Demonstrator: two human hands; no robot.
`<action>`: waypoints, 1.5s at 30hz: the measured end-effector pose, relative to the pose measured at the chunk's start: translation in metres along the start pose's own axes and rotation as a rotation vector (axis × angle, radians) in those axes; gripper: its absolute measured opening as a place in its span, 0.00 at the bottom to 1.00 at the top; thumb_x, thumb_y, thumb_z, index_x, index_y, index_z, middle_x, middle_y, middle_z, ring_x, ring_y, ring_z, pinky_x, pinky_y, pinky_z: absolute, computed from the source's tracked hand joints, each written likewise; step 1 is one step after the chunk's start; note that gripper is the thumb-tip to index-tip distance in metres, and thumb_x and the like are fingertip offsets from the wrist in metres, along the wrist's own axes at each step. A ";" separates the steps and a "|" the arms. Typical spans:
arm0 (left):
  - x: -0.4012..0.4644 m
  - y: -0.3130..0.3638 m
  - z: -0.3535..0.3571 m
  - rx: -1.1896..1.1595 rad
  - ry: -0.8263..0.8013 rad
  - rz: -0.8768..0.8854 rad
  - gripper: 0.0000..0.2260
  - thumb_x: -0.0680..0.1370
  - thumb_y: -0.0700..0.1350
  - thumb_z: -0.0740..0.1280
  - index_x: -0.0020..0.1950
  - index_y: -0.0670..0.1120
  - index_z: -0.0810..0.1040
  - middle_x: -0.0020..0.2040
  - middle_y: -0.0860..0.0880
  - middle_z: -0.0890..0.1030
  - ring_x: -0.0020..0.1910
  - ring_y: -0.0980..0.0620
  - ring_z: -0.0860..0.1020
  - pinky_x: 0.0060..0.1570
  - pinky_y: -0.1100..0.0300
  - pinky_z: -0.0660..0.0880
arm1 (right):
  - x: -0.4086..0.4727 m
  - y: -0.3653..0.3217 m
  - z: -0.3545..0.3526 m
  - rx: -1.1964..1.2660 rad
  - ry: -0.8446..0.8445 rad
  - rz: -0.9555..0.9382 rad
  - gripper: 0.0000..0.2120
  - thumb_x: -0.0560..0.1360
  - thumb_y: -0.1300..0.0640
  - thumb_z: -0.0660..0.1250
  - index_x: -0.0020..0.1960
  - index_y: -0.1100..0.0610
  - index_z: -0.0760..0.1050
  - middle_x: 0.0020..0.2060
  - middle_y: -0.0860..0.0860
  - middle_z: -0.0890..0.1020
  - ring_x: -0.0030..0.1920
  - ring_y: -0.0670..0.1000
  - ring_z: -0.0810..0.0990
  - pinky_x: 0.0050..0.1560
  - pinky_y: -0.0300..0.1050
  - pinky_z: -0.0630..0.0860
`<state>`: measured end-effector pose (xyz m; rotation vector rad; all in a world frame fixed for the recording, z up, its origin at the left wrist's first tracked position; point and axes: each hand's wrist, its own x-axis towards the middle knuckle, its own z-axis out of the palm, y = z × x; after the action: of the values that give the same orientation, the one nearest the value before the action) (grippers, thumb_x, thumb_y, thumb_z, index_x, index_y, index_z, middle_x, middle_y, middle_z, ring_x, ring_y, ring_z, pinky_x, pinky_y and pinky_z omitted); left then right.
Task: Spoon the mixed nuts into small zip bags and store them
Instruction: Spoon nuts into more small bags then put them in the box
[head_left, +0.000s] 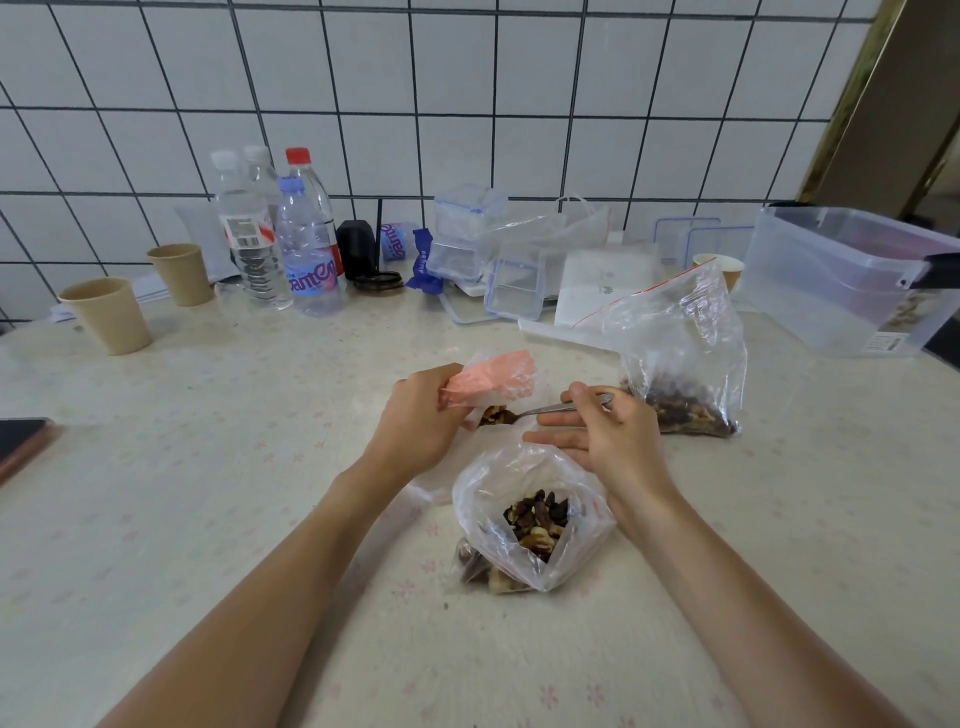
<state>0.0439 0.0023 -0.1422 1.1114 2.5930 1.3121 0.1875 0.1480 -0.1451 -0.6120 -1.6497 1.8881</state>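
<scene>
While the left hand (415, 421) pinches a small zip bag (491, 382) open above the tabletop (208, 467), the right hand (608, 441) grips a spoon (550, 408) between thumb and forefinger, its other fingers loosely spread, its nut-filled bowl at the bag's mouth. Nearer the person lies an open bag of mixed nuts (535, 519); a larger zip bag (680, 364) stands right.

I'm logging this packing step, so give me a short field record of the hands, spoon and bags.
left hand: holds small zip bag open
right hand: grips spoon
spoon load: nuts, at the small bag's mouth
open nut bag: on the table, near the person, mouth open
large zip bag: upright behind right hand, nuts at bottom
</scene>
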 end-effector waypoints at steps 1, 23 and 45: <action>0.000 0.000 0.000 0.005 -0.008 0.002 0.05 0.80 0.38 0.67 0.46 0.43 0.82 0.39 0.49 0.85 0.42 0.46 0.84 0.48 0.44 0.81 | 0.000 -0.001 0.001 -0.010 -0.015 -0.002 0.13 0.85 0.54 0.63 0.54 0.65 0.78 0.42 0.58 0.88 0.40 0.61 0.89 0.35 0.42 0.82; 0.013 -0.010 -0.021 0.017 0.030 -0.210 0.40 0.70 0.53 0.81 0.76 0.51 0.64 0.70 0.48 0.75 0.65 0.47 0.75 0.57 0.57 0.70 | -0.003 -0.017 -0.004 0.096 0.023 0.093 0.13 0.85 0.56 0.62 0.55 0.68 0.76 0.42 0.63 0.87 0.42 0.62 0.89 0.36 0.46 0.85; -0.065 0.048 -0.047 -0.016 0.051 0.062 0.17 0.78 0.67 0.62 0.46 0.56 0.82 0.41 0.59 0.83 0.43 0.62 0.81 0.42 0.63 0.74 | -0.043 -0.078 -0.026 0.068 -0.036 -0.038 0.14 0.85 0.54 0.62 0.55 0.66 0.76 0.44 0.63 0.87 0.44 0.64 0.88 0.44 0.52 0.86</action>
<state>0.1047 -0.0517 -0.0958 1.1809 2.5988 1.3894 0.2452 0.1453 -0.0726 -0.5177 -1.6011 1.9302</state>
